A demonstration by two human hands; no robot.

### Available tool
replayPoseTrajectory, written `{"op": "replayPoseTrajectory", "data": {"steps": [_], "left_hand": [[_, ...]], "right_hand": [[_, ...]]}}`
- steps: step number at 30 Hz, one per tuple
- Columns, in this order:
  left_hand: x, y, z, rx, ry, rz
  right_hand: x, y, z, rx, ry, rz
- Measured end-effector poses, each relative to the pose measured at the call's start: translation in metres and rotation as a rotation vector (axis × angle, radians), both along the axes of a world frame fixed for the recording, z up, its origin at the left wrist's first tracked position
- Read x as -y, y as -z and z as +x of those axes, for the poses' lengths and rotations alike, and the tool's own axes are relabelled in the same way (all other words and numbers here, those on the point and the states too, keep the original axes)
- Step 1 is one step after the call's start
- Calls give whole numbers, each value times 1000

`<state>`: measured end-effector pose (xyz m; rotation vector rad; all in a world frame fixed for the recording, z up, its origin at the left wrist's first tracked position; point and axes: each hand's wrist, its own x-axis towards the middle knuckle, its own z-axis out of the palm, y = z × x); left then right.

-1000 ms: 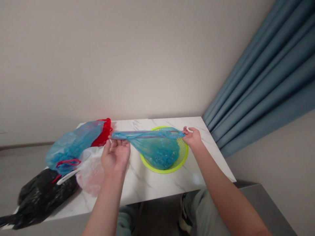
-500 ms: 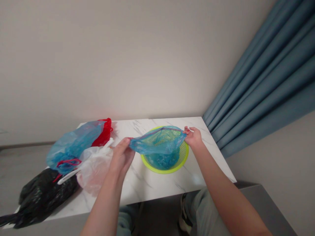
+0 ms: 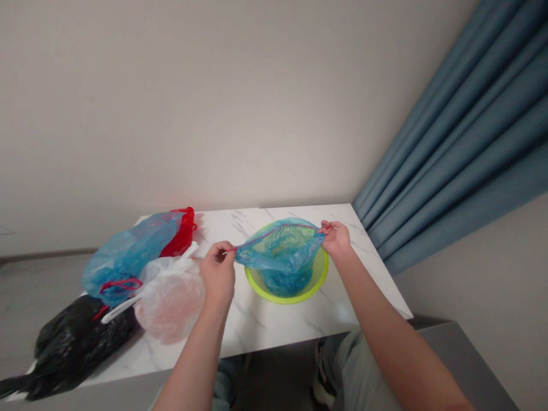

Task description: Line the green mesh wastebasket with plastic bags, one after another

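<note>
A thin blue plastic bag (image 3: 274,261) with a red drawstring round its mouth is stretched between my two hands. My left hand (image 3: 219,267) pinches the red drawstring at the bag's left end. At the right end, my right hand (image 3: 335,235) is closed on the drawstring and the bag's edge. The mouth gapes upward, and the lower part of the bag sags into a lime-green mesh basket (image 3: 286,299). Through the translucent film the basket's lattice wall shows.
On the left of the white marble-patterned table (image 3: 265,328) lie a blue bag (image 3: 132,245), a red bag (image 3: 182,233), a whitish bag (image 3: 171,302) and a black bag (image 3: 77,342). A blue curtain (image 3: 462,131) hangs at the right; a wall stands behind.
My left hand has shifted slightly right and now pinches the drawstring, pulled out from the rim. The bag's mouth has widened. My right hand stays in place, with red drawstring now showing at its fingers.
</note>
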<state>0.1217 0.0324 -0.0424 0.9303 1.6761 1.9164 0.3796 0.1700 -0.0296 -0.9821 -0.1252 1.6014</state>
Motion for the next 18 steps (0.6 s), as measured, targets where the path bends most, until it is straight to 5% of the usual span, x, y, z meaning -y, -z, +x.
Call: {"op": "replayPoseTrajectory", "data": {"steps": [7, 10, 14, 18], "left_hand": [[1, 2, 3, 142, 51, -125], [2, 2, 4, 104, 48, -126], [5, 3, 13, 12, 85, -252], [5, 2, 28, 32, 136, -352]], "right_hand": [[0, 0, 0, 27, -9, 28], [8, -7, -10, 183, -48, 201], [40, -13, -36, 515, -348, 574], [82, -11, -60, 814, -741, 776]]}}
